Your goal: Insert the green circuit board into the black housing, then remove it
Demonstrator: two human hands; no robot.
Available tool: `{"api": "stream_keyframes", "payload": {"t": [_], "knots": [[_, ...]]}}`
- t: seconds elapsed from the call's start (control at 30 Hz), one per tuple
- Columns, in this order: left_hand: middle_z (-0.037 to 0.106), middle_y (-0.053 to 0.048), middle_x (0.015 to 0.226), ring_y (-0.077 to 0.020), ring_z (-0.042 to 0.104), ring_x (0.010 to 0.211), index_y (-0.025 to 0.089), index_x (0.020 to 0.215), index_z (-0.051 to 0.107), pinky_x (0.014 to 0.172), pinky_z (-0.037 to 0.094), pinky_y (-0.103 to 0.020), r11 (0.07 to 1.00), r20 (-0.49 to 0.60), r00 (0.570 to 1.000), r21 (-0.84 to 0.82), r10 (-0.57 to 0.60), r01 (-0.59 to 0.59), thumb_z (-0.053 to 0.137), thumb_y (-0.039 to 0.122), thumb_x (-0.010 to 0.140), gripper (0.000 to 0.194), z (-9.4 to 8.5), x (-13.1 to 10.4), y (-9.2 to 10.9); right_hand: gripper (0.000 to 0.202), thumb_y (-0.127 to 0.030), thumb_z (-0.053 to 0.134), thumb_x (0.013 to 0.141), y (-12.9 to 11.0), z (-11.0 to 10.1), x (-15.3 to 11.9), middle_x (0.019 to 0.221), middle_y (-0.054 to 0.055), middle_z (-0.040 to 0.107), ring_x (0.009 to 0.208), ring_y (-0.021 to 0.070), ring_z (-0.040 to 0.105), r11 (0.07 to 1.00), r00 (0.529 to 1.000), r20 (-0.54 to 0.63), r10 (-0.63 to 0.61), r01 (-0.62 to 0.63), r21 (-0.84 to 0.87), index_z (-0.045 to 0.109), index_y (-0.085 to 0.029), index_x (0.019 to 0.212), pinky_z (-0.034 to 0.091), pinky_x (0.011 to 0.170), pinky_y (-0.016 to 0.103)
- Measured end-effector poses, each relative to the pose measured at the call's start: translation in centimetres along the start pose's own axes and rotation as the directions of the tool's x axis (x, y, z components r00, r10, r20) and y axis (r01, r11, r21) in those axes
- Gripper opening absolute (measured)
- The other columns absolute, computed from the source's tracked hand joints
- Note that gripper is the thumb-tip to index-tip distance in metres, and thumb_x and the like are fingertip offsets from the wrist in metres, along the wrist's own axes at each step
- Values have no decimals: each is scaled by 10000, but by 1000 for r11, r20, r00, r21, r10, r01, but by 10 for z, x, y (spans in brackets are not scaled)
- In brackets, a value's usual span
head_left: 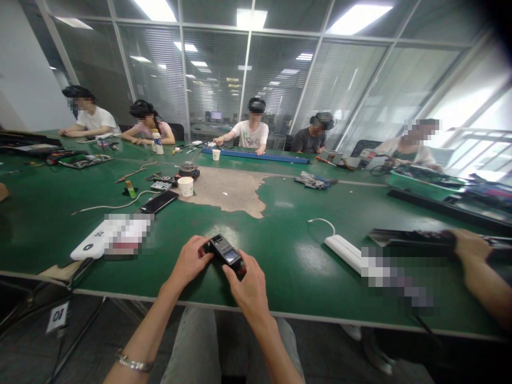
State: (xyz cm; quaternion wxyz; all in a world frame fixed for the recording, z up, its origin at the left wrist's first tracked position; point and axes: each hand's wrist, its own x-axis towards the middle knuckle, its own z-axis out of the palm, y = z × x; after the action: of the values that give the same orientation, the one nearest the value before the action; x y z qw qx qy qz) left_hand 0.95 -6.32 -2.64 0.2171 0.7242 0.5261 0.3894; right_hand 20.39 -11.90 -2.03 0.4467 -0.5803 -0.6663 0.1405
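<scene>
A small black box-shaped device (225, 250) with a little lit screen lies tilted on the green table, between my two hands. Its far left end is touched by the fingertips of my left hand (193, 258). The near right end is gripped by my right hand (248, 280), thumb on one side and fingers on the other. The fingers of both hands are curled around the device's ends, and its underside is hidden.
Left on the green table (288, 288) are a white device (88, 245), a black phone (160, 201) and a paper cup (185, 186). A white power strip (346, 253) lies right, near another person's hand (472, 246). People sit across the table.
</scene>
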Motion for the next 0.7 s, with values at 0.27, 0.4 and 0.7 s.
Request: {"api": "stream_keyframes", "payload": {"t": [0.27,0.4,0.7], "knots": [[603,-37,985,-113,552,664,199,1002,681,659,462,-260,999,-23,1000,53,16,-15,626,273,835,191,2,-1,-2,356,-322,608,837,-9,-2,5,1028,102,655,844,199,612,993,999,-29,16,-12,116,619,-160,1154,507,762,321],[610,-28,974,-112,555,680,208,949,701,670,456,-254,996,1,1000,85,22,-22,623,258,834,147,1,-1,0,397,-365,605,848,-12,-14,12,1035,92,661,768,167,609,979,996,-78,50,-34,201,608,-164,1190,507,691,281],[633,-34,978,-135,583,748,218,862,730,732,468,-274,994,-5,1000,110,17,-16,609,276,845,134,0,0,4,435,-436,587,842,30,-28,22,1063,121,667,843,215,623,990,975,-179,131,-121,66,615,-149,1168,498,769,339]]}}
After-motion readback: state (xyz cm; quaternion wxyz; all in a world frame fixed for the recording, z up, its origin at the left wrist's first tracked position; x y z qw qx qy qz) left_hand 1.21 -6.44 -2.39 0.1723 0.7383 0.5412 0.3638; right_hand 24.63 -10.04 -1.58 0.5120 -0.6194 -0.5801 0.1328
